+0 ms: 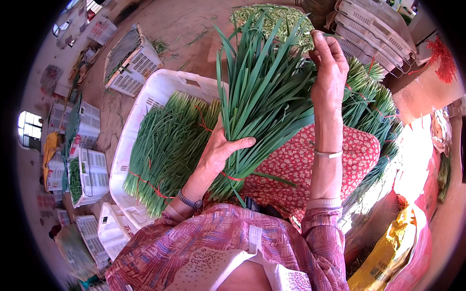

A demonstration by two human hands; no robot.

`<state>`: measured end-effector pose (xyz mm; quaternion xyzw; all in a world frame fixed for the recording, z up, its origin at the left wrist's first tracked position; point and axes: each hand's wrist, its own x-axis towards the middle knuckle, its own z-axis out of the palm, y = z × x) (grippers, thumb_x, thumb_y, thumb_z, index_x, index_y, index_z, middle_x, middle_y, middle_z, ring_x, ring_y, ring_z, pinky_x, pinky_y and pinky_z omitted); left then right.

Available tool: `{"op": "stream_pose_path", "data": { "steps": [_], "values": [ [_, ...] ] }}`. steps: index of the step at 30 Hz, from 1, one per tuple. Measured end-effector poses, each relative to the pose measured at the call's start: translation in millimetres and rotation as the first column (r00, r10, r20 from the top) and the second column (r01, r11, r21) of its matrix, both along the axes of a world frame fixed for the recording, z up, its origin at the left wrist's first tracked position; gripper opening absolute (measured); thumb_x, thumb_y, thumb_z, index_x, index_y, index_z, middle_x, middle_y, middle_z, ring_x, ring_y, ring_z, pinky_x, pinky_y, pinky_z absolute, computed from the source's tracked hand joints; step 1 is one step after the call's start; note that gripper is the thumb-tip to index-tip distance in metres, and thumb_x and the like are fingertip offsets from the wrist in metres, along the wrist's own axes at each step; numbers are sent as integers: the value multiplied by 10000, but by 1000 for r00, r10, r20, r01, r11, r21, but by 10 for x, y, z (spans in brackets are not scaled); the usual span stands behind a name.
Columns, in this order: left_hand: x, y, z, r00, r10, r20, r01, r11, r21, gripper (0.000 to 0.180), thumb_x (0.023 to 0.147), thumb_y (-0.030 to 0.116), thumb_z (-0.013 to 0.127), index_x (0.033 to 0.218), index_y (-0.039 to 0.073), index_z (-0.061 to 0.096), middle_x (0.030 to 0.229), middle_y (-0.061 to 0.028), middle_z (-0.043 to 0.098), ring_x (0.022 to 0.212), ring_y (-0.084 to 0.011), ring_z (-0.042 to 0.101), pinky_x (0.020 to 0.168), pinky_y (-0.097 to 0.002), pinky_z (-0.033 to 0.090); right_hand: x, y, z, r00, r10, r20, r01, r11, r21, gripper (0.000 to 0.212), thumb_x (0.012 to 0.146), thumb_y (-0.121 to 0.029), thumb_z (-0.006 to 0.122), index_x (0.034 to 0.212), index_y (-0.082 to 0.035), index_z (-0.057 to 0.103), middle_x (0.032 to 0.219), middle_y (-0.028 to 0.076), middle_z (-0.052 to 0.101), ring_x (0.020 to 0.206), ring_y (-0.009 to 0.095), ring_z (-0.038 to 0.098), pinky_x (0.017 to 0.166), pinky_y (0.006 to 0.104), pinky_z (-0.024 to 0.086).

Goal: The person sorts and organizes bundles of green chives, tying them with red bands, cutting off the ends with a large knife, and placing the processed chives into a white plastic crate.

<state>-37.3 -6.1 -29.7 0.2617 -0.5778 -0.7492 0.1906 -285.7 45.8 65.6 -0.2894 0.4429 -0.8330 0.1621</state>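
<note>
My left hand (217,150) is closed around the lower part of a bundle of garlic chives (262,87), its thumb lying across the stems. The long green leaves fan upward and to the right, and a red tie (232,177) circles the bundle below the hand. Raised at the upper right of the leaves, my right hand (330,68) is pinched, and a thin green chive leaf shows at its fingertips. Beside my left hand, a white plastic crate (121,153) holds tied chive bundles (162,145). Red patterned cloth (310,155) covers my lap.
More tied chives (371,104) lie to my right, below stacked pale crates (371,29). Cut green scraps (272,19) are heaped ahead. Other white crates (131,68) stand on the floor at left. A yellow sack (386,257) lies at the lower right.
</note>
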Motion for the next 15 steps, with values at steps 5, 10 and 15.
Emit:
{"op": "stream_pose_path", "data": {
  "steps": [5, 10, 15],
  "values": [
    [-22, -2, 7, 999, 32, -38, -34, 999, -41, 524, 818, 131, 792, 1281, 6, 579, 1155, -51, 670, 1059, -147, 616, 961, -315, 471, 49, 216, 2, 573, -299, -763, 481, 877, 17, 372, 904, -284, 713, 1230, -129, 628, 1026, 21, 636, 962, 184, 583, 946, 395, 436],
    [68, -59, -43, 997, 65, -38, -63, 996, 68, 536, 868, 289, 768, 1294, 13, 594, 1199, -64, 666, 1095, -145, 605, 998, -317, 452, 301, 496, -631, 247, 188, -950, 529, 796, 295, 339, 881, -410, 666, 1107, -159, 644, 941, 14, 643, 978, 233, 579, 997, 498, 382],
    [101, -95, -66, 991, 129, -27, -126, 987, 100, 554, 896, 290, 727, 1336, -3, 559, 1239, -84, 651, 1092, -172, 623, 1006, -343, 471, 259, 678, -954, 314, 237, -920, 495, 785, 371, 249, 918, -366, 638, 968, -128, 687, 883, 24, 640, 928, 254, 581, 974, 486, 381]
  ]
}}
